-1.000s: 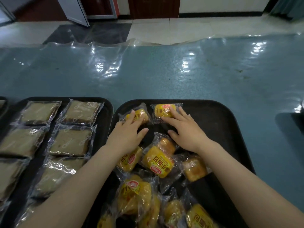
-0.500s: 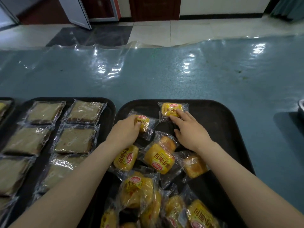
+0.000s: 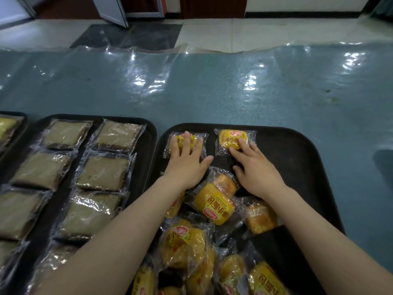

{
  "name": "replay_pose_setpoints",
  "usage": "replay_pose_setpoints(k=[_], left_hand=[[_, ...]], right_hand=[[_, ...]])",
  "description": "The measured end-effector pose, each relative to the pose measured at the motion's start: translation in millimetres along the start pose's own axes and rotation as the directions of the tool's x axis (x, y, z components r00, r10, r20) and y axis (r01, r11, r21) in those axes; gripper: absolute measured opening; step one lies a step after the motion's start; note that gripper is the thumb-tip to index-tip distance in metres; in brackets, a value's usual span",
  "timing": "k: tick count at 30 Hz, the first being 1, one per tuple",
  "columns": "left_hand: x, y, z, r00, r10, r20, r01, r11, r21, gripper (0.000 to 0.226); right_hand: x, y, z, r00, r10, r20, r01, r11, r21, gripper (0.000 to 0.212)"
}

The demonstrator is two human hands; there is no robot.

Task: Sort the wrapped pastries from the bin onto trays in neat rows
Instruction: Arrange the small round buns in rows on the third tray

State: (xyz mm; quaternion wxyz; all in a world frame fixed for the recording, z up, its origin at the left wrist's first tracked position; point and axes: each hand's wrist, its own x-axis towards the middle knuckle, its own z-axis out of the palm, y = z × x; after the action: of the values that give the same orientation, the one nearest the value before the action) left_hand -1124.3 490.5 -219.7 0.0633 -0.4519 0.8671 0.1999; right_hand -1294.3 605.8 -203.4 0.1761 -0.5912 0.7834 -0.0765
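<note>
A black tray (image 3: pixel 297 158) holds yellow wrapped buns. My left hand (image 3: pixel 187 165) lies flat with straight fingers on a yellow bun (image 3: pixel 182 139) at the tray's far left corner. To its right, my right hand (image 3: pixel 257 171) touches with its fingertips a second yellow bun (image 3: pixel 230 138) on the far edge. The two buns lie side by side, a small gap apart. A loose heap of yellow buns (image 3: pixel 212 205) fills the near half of the tray, partly under my forearms.
To the left, another black tray (image 3: pixel 148 133) carries brown wrapped cakes (image 3: pixel 104 173) in two rows. A third tray (image 3: pixel 20 118) shows at the far left edge. The blue table (image 3: pixel 234 92) under clear plastic stretches beyond the trays.
My left hand has pushed its bun up and left into the tray's far corner and now lies flat on it. My right hand still touches the second bun, which now sits squarer.
</note>
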Motion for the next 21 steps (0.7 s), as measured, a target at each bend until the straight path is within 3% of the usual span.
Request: replay_pose_setpoints(k=[6, 11, 14, 16, 18, 21], left_hand=[[3, -1, 11, 0.998, 0.033, -0.048, -0.030, 0.998, 0.049, 0.079], [-21, 1, -5, 0.979, 0.103, -0.175, -0.110, 0.993, -0.032, 0.066], [-56, 4, -18, 0.974, 0.106, -0.200, -0.156, 0.955, -0.251, 0.057], [-83, 5, -24, 0.976, 0.096, -0.196, -0.167, 0.907, -0.386, 0.048], [-103, 6, -28, 0.982, 0.094, -0.164, -0.162, 0.862, -0.479, 0.045], [-118, 14, -27, 0.995, 0.080, -0.051, -0.095, 0.852, -0.515, 0.051]], right_hand=[[10, -10, 0, 0.998, -0.053, 0.024, 0.053, 0.998, -0.013, 0.052], [3, -16, -14, 0.999, -0.021, -0.047, 0.023, 0.999, 0.042, 0.040], [-27, -11, -20, 0.989, -0.008, -0.148, 0.032, 0.987, 0.157, 0.027], [-53, -5, -21, 0.994, -0.022, -0.111, 0.044, 0.979, 0.198, 0.020], [-82, 2, -18, 0.997, -0.048, -0.052, 0.058, 0.975, 0.213, 0.025], [-118, 8, -9, 0.996, -0.078, 0.034, 0.067, 0.963, 0.263, 0.058]])
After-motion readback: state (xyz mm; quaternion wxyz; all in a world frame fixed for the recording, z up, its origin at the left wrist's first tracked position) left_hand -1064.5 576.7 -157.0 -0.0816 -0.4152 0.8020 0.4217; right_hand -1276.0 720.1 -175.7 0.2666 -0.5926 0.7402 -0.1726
